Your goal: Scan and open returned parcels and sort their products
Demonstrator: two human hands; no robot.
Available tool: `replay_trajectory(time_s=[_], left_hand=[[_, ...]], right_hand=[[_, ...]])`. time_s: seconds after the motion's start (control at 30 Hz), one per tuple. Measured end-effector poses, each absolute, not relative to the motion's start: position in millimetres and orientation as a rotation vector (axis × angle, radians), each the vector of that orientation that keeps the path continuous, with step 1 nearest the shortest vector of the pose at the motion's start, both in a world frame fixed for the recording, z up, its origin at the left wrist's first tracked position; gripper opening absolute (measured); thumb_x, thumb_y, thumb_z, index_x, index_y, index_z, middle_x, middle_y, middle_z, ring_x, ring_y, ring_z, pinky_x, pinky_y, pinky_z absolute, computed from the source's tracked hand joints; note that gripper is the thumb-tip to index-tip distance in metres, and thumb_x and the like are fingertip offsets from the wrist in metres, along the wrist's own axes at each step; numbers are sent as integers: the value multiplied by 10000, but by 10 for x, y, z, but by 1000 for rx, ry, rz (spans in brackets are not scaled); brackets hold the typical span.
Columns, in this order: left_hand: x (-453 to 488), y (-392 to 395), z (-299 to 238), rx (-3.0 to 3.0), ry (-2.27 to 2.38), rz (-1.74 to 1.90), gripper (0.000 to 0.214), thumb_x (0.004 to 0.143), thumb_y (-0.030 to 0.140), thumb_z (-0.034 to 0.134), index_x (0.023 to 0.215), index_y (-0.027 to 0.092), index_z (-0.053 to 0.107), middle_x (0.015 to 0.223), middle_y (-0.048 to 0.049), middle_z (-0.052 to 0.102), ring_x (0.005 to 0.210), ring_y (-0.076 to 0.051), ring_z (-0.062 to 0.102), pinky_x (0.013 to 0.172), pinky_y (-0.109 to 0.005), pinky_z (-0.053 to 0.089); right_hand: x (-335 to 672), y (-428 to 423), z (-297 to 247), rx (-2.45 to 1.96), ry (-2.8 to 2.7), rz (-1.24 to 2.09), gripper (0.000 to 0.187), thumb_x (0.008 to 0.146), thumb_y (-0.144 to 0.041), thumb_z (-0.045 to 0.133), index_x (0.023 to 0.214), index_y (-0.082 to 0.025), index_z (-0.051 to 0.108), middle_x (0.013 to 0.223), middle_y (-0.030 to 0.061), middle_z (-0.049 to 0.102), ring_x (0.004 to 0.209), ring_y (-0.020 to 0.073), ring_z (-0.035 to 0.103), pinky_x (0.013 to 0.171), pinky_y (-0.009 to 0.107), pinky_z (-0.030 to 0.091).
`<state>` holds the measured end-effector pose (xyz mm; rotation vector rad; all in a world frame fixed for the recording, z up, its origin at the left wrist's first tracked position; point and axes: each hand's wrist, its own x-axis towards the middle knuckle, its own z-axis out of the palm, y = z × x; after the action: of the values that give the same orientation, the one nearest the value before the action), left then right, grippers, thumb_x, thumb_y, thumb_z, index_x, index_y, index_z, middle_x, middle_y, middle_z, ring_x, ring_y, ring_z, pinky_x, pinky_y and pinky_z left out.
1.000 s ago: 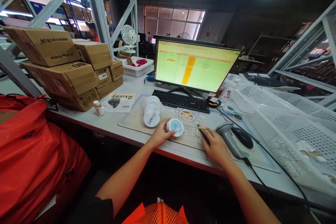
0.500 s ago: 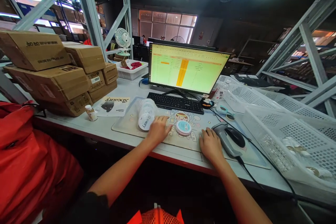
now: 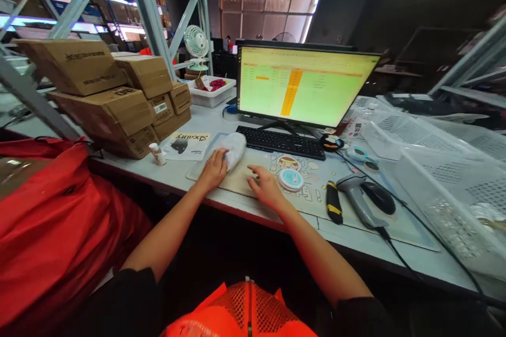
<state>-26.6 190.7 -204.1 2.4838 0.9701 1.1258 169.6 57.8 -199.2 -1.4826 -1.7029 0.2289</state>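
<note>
My left hand (image 3: 214,169) lies on the near end of a plastic-wrapped stack of round white jars (image 3: 234,148) lying on its side on the desk mat (image 3: 241,183); its fingers curl round the wrap. My right hand (image 3: 264,187) rests on the mat with fingers stretched toward the stack, holding nothing. A single round white jar with a pale blue lid (image 3: 290,179) sits just right of that hand. A black and yellow utility knife (image 3: 333,202) lies loose further right.
A barcode scanner (image 3: 358,199) and mouse (image 3: 378,196) sit at right, a keyboard (image 3: 281,141) and monitor (image 3: 302,84) behind. Cardboard boxes (image 3: 106,100) are stacked at left, white mesh baskets (image 3: 446,168) at right. A red bag (image 3: 51,221) hangs below the desk edge.
Both hands shifted left: the left hand reached the wrapped stack, and the right hand left the scanner side, with the knife now lying on the mat. The camera view tilted and moved closer.
</note>
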Motion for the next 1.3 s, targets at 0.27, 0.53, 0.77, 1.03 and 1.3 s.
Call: replay_trajectory(time_s=[0.27, 0.53, 0.77, 1.03, 1.3], left_hand=[[-322, 1947, -2097, 2256, 1189, 899, 850, 814, 340, 861, 1510, 150, 412, 1502, -225, 540, 1384, -389, 558, 1166, -537, 455], [-389, 1585, -2152, 2369, 994, 1415, 602, 871, 131, 762, 1423, 191, 529, 1146, -109, 727, 1120, -288, 666, 1010, -462, 539], [-596, 1002, -2106, 2660, 285, 1748, 256, 964, 98, 647, 1159, 264, 647, 1173, -50, 765, 1232, -222, 659, 1066, -449, 532], [-552, 1019, -2088, 2483, 358, 1247, 514, 954, 315, 713, 1427, 235, 530, 1477, -160, 619, 1432, -294, 555, 1190, -551, 481], [-485, 1387, -2069, 2419, 589, 995, 455, 920, 295, 735, 1343, 183, 610, 1399, -157, 655, 1370, -315, 576, 1216, -533, 436]], right_hand=[[1599, 808, -2039, -1439, -1633, 358, 413, 920, -339, 598, 1296, -195, 688, 1266, 159, 733, 1039, 275, 715, 861, 464, 626], [1510, 639, -1920, -1404, -1468, 474, 485, 904, -498, 666, 1285, -198, 682, 1179, 146, 735, 958, 256, 710, 845, 461, 630], [1341, 207, -1781, -1121, -1044, 1203, 709, 815, -532, 818, 1414, -251, 564, 1233, 90, 723, 960, 227, 719, 780, 393, 654], [1497, -164, -1699, -1215, -1116, 999, 641, 861, -414, 772, 1458, -275, 585, 1283, 90, 708, 845, 197, 680, 658, 354, 638], [1765, -154, -1880, -1401, -1068, 961, 669, 833, -374, 736, 1469, -250, 573, 1352, 107, 679, 703, 141, 649, 731, 381, 630]])
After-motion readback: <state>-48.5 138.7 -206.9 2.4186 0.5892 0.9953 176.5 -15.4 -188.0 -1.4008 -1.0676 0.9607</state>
